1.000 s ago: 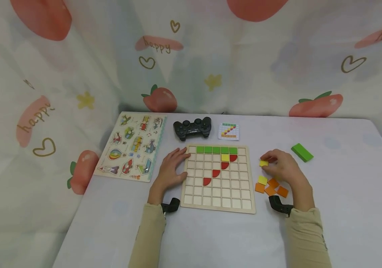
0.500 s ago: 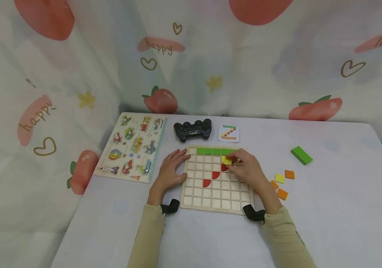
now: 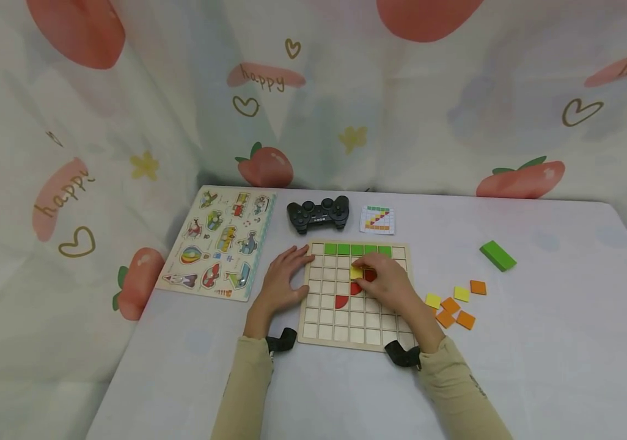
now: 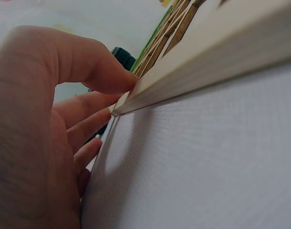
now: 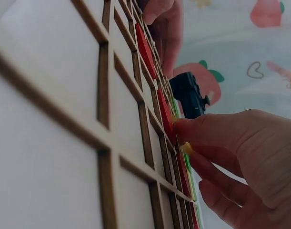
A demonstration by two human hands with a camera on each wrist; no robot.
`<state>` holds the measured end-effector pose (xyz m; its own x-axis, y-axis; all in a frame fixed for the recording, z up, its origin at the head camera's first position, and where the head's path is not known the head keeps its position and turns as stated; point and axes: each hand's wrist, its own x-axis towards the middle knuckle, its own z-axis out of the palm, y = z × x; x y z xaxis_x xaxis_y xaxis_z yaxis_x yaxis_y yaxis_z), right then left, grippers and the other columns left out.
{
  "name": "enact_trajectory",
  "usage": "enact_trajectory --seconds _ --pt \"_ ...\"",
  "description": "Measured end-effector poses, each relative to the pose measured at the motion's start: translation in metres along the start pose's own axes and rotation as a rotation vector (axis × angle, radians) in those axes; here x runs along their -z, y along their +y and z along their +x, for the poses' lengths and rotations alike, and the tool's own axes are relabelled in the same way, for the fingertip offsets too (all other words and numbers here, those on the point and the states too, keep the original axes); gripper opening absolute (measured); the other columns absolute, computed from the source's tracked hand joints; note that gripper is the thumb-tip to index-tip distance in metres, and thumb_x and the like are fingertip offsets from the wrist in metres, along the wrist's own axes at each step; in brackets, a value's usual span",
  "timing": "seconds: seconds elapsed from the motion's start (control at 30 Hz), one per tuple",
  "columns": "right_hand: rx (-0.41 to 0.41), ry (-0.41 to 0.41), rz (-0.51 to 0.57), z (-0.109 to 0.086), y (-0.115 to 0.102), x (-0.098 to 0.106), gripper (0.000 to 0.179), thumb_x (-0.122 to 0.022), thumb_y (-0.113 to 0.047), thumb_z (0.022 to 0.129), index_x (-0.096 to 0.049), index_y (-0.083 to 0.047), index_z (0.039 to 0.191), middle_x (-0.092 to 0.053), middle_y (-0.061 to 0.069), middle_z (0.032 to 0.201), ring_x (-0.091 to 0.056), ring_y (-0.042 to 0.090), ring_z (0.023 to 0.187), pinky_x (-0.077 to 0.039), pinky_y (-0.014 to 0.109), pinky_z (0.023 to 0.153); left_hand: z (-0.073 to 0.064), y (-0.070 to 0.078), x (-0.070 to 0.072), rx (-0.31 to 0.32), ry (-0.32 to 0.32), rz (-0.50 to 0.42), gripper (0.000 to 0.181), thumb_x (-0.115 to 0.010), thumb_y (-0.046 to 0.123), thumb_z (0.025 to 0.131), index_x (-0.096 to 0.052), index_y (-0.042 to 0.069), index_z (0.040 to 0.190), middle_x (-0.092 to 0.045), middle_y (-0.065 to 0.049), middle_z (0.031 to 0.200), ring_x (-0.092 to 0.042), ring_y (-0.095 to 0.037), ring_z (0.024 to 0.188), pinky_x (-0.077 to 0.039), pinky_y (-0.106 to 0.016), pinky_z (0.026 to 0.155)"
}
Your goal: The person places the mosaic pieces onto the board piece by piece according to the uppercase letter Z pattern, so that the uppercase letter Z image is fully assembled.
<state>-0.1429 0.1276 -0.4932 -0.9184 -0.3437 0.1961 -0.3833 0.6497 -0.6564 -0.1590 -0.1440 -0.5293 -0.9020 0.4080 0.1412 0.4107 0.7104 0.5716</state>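
Note:
My right hand pinches a yellow square tile between thumb and fingers, close over the wooden grid board. In the right wrist view the tile is mostly hidden by the fingers. Near it, red quarter-round tiles run diagonally across the cells, some covered by the right hand. Green square tiles line the top row. My left hand rests at the board's left edge; in the left wrist view the thumb touches the rim and the fingers spread beside it.
Loose yellow tiles and several orange tiles lie right of the board. Farther right is a green block. Behind the board are a black game controller and a small pattern card. A picture puzzle board lies left.
My right hand has carried the yellow tile from beside the loose tiles leftward over the board, uncovering tiles on the table. My left hand stays at the board's edge.

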Motion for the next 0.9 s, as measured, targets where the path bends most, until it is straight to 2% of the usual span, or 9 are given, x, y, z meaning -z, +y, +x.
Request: enact_trajectory --seconds 0.4,0.57,0.73,0.9 --pt "-0.032 -0.029 -0.01 0.0 0.002 0.006 0.03 -0.075 -0.005 0.082 -0.071 -0.003 0.112 -0.07 0.011 0.111 -0.063 0.029 0.102 -0.052 0.046 0.09 0.002 0.003 0.002 -0.015 0.007 -0.005 0.068 -0.063 0.025 0.073 -0.056 0.018 0.14 -0.038 0.002 0.156 -0.025 -0.023 0.147 -0.019 -0.049 0.118" --pt "-0.066 -0.012 0.008 -0.003 0.004 0.028 0.032 -0.074 -0.006 0.084 -0.069 -0.001 0.115 -0.069 0.013 0.108 -0.064 0.031 0.098 -0.053 0.049 0.086 0.002 0.003 0.002 -0.002 -0.005 0.002 0.069 -0.06 0.026 0.072 -0.056 0.018 0.14 -0.038 0.003 0.156 -0.025 -0.022 0.147 -0.02 -0.048 0.118" --pt "-0.194 -0.038 0.003 -0.017 0.017 0.064 0.037 -0.073 -0.008 0.086 -0.065 0.003 0.12 -0.066 0.019 0.111 -0.061 0.036 0.101 -0.052 0.052 0.087 0.0 0.002 0.002 0.005 -0.017 0.016 0.069 -0.06 0.027 0.073 -0.055 0.019 0.141 -0.037 0.004 0.157 -0.024 -0.021 0.147 -0.019 -0.047 0.119" --pt "-0.374 -0.193 -0.049 -0.033 0.036 0.094 0.051 -0.078 -0.017 0.082 -0.059 0.002 0.126 -0.064 0.021 0.114 -0.058 0.038 0.104 -0.05 0.053 0.087 0.0 0.001 0.001 0.004 -0.014 0.014 0.068 -0.061 0.027 0.073 -0.055 0.019 0.141 -0.036 0.003 0.157 -0.024 -0.022 0.147 -0.019 -0.047 0.119"
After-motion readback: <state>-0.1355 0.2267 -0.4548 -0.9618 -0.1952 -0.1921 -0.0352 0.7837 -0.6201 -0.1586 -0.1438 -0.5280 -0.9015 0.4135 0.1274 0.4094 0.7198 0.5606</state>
